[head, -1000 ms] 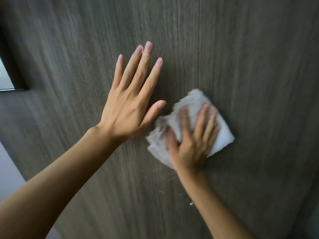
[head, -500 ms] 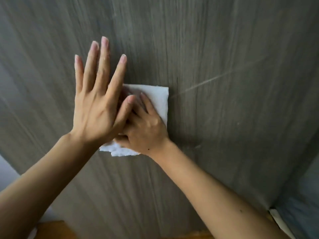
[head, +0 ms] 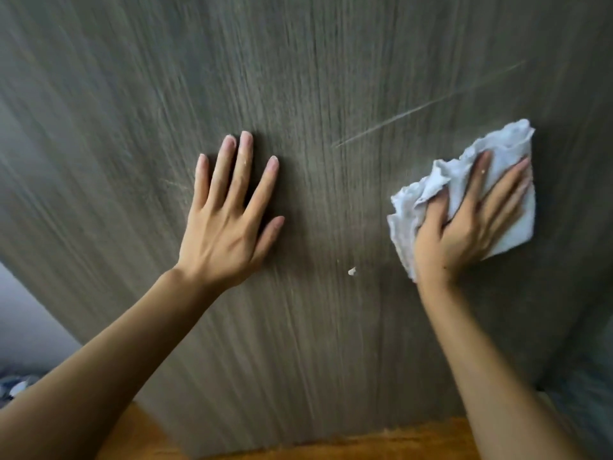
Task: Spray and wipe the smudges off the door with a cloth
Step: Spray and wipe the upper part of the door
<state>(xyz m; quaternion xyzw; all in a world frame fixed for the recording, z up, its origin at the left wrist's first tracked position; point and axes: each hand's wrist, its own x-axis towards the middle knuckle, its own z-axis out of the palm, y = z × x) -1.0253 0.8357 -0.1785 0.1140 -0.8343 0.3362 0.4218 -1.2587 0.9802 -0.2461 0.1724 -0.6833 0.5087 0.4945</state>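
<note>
A grey wood-grain door [head: 315,78] fills the view. My left hand [head: 229,220] lies flat against it at centre left, fingers straight and spread. At the right, my right hand [head: 464,224] presses a crumpled white cloth [head: 497,154] flat onto the door with straight fingers. A pale diagonal streak [head: 428,104] runs up and to the right just above the cloth. A small white speck [head: 351,271] sits on the door between my two wrists. No spray bottle is in view.
The door's bottom edge meets an orange-brown wooden floor [head: 331,443]. A pale wall [head: 26,327] shows past the door's left edge, with some blurred items [head: 16,386] low down. A dark grey surface [head: 583,386] lies at the lower right.
My right hand has swept the cloth from beside my left hand far out to the right. My left hand stays flat on the door. The view has dropped, showing more floor.
</note>
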